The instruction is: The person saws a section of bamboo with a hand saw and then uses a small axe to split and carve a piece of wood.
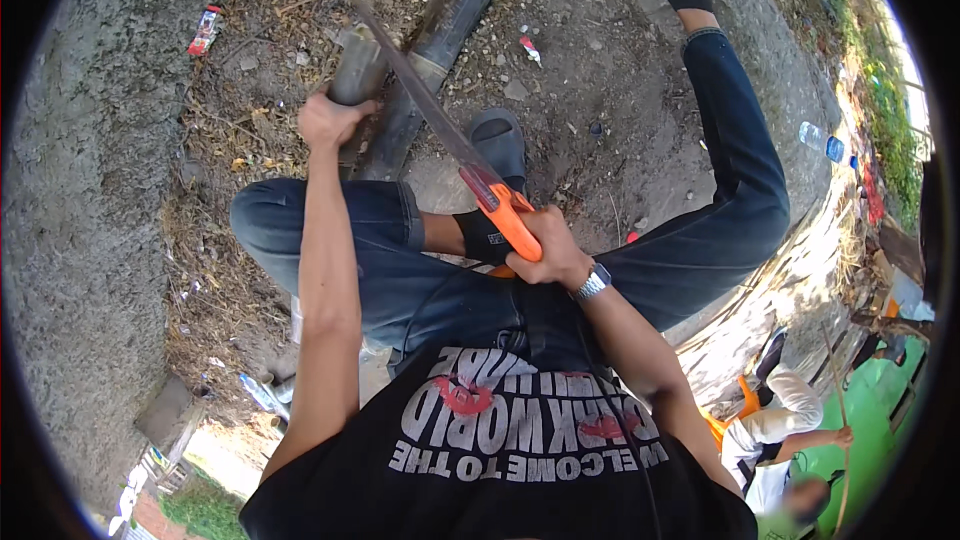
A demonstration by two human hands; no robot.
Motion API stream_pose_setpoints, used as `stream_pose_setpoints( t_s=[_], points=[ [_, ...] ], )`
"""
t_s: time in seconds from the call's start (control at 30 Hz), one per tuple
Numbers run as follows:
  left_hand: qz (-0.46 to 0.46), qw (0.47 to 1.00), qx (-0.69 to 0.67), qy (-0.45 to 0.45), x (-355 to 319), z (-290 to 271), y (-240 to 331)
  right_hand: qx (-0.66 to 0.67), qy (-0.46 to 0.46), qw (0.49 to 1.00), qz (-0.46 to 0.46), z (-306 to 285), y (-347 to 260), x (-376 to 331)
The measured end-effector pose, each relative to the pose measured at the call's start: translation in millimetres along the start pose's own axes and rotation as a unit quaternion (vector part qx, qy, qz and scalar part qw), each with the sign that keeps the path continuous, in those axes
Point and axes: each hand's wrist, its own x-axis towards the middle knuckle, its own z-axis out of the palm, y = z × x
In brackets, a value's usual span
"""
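Note:
My right hand (552, 248), with a metal watch on its wrist, is wrapped round the orange handle of a hand saw (430, 108). Its long dark blade slants up and left, passing beside the end of a short bamboo piece (358, 70). Whether the teeth touch the bamboo I cannot tell. Closed round that piece is my left hand (330, 122), near my left knee. A longer, thicker bamboo pole (446, 32) lies on the ground just right of it, partly hidden under the blade.
A rough grey wall (95, 170) runs along the left. Dry leaves, stones and litter cover the ground, with a red packet (205, 32) near the wall. On the right lies a plastic bottle (822, 142). Another person (775, 430) sits at lower right holding a thin stick.

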Motion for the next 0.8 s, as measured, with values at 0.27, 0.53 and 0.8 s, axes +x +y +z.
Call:
stream_pose_setpoints(
  t_s=[0.27, 0.53, 0.8],
  points=[
    [0.062, 0.996, -0.035, -0.059, 9.4, 57.5, -15.7, 0.161, 0.107, 0.979, 0.07, -79.4, -27.3, -56.0],
    [0.082, 0.992, -0.049, -0.08, -1.2, 59.3, -19.3, 0.134, 0.152, 0.971, 0.129, -71.3, -25.4, -83.6],
    [0.06, 0.997, 0.006, -0.043, -22.0, 56.8, -6.7, 0.078, 0.11, 0.988, 0.074, -33.7, -19.2, -51.1]
  ],
)
